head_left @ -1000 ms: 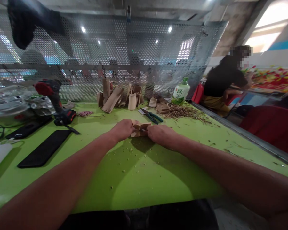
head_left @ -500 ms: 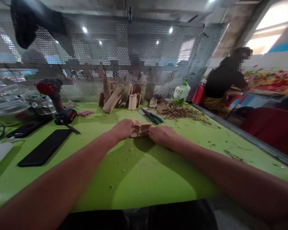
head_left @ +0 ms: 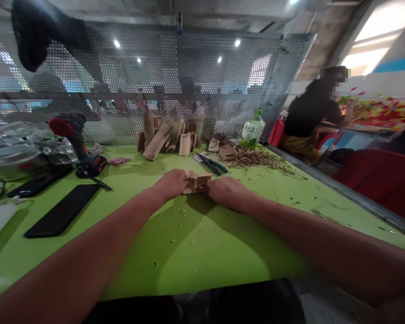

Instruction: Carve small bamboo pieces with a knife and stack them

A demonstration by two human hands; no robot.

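Note:
Between my hands, a small light-brown wooden piece (head_left: 196, 183) with a notched shape sits low over the green table (head_left: 202, 252). My left hand (head_left: 172, 184) grips its left end, and my right hand (head_left: 227, 192) presses against its right end. The fingers of both hands are partly hidden behind the piece. Small crumbs of wood lie on the table below my hands. Green-handled pliers (head_left: 212, 165) rest just beyond the piece, next to a heap of wood shavings (head_left: 256, 158). Several cut wooden pieces (head_left: 157, 141) stand in a row farther back.
On the left lie a red-and-black cordless drill (head_left: 76, 137), glass bowls (head_left: 11, 159) and black phones (head_left: 62, 210). A green tea bottle (head_left: 251, 131) stands at the back, before a perforated metal screen (head_left: 155, 67). A seated person (head_left: 310, 114) works beyond the table's metal-edged right side (head_left: 351, 193).
Both hands stay on the wooden piece, which shifts only slightly. The whole view has moved a little.

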